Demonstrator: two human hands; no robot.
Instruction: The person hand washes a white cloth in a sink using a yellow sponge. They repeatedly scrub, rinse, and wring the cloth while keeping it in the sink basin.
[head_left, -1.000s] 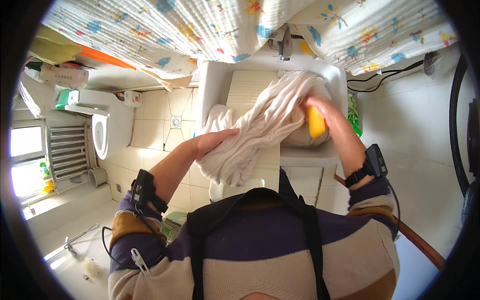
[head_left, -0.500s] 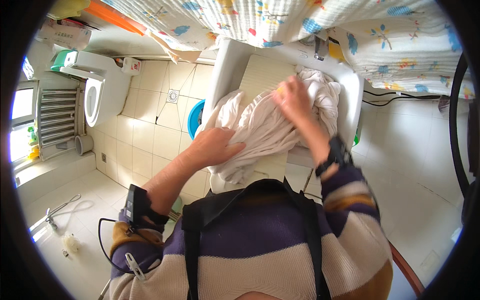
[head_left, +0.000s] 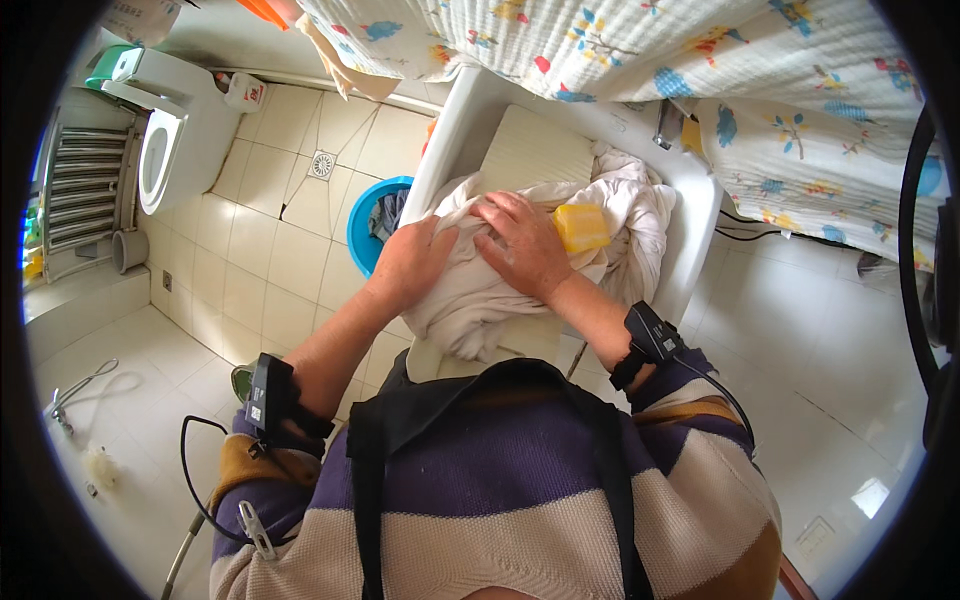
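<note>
A wet white cloth (head_left: 470,310), bunched and wrinkled, lies over the washboard (head_left: 535,150) in the white sink (head_left: 690,260). My left hand (head_left: 412,258) grips the cloth along the sink's left side, its fingertips hidden in the folds. Just right of it, my right hand (head_left: 525,243) is closed on the same cloth, fingers bent and thumb near the left hand. A yellow bar of soap (head_left: 582,228) rests on the cloth beside the right hand, apart from its fingers. More of the cloth is heaped at the sink's right.
A blue basin (head_left: 362,225) with dark clothes stands on the floor left of the sink. The tap (head_left: 664,128) is at the sink's far side, under a patterned curtain (head_left: 600,45). Farther left are a toilet (head_left: 175,130) and a floor drain (head_left: 321,165).
My right hand has moved left and nearer, leaving the soap on the cloth. My left hand has shifted slightly farther away. The view has moved a little, showing more of the blue basin.
</note>
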